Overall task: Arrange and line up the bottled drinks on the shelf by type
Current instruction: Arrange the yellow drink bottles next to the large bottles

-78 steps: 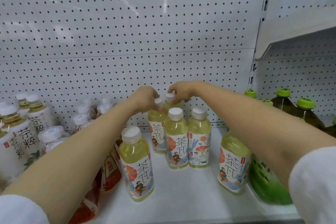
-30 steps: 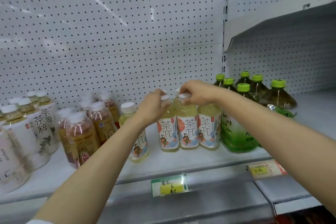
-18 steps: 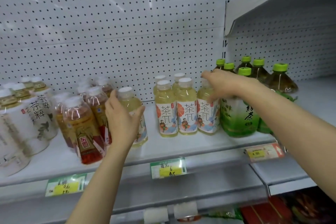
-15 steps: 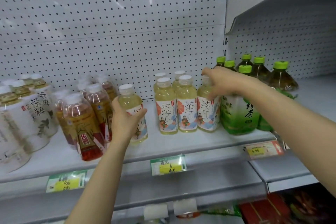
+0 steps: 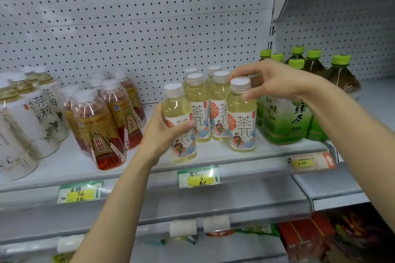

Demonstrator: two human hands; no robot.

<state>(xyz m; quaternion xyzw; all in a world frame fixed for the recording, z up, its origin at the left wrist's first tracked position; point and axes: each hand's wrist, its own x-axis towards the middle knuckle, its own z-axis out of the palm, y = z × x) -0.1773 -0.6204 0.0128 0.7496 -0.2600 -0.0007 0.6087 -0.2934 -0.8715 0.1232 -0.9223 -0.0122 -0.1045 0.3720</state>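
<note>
on the shelf [image 5: 213,157], pale yellow, white-capped tea bottles [image 5: 241,117]

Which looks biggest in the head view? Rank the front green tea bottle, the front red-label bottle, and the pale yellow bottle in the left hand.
1. Front green tea bottle, clearly largest.
2. Front red-label bottle and pale yellow bottle held by the left hand: alike, unranked.

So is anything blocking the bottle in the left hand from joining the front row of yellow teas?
Nothing visible does: the shelf gap beside the right-hand front bottle is bare, and the left hand holds its bottle at that gap.
</note>
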